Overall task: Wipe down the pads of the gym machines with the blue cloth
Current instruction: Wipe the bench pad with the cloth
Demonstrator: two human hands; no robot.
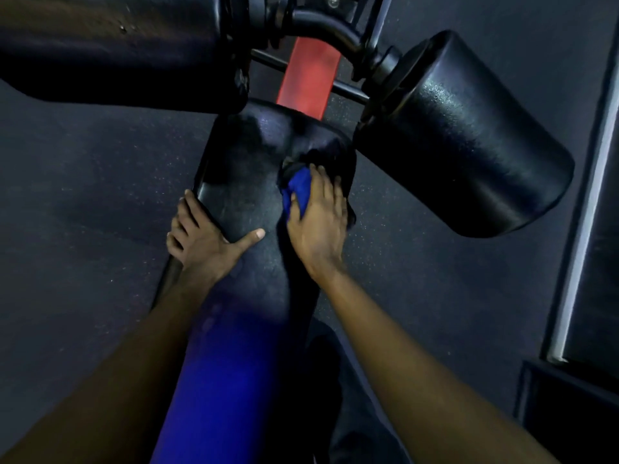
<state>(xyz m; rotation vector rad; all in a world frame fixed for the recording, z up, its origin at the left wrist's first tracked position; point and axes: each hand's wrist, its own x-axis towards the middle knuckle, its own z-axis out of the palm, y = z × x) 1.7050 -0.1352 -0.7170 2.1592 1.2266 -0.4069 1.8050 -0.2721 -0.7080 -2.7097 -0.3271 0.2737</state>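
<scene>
Right grip (316,212): flat over blue cloth (299,189), right edge of seat pad (239,182).
Left grip (197,237): clasps the left edge.

blue cloth (299,191) bunched on black seat pad (241,182)

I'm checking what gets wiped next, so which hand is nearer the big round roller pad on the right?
Right. The right hand presses the blue cloth on the seat pad just left of the roller pad; the left hand grips the seat's far left edge.
</scene>
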